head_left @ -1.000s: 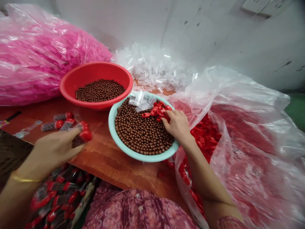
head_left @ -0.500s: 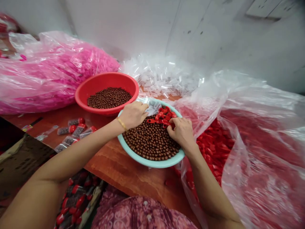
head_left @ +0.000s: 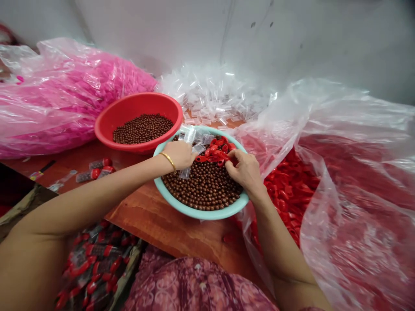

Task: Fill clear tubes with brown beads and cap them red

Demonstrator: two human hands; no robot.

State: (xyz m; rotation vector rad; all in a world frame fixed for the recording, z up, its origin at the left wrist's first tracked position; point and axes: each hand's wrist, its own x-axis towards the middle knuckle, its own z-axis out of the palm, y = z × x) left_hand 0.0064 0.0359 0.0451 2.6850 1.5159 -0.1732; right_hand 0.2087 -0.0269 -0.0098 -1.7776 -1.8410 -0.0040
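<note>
One clear tube (head_left: 185, 172) in left hand (head_left: 180, 154), long axis toward the person

head camera | looks forward and down over the table (head_left: 152, 224) | close above the teal bowl (head_left: 201, 214) | single view

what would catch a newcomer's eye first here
The teal bowl heaped with brown balls sits at the centre, with both hands over it: the left hand pinches a clear tube, and the right hand touches a cluster of red caps. Behind it to the left stands a red bowl with more balls, flanked by a big pink bag. A clear bag of red caps fills the right.
</note>
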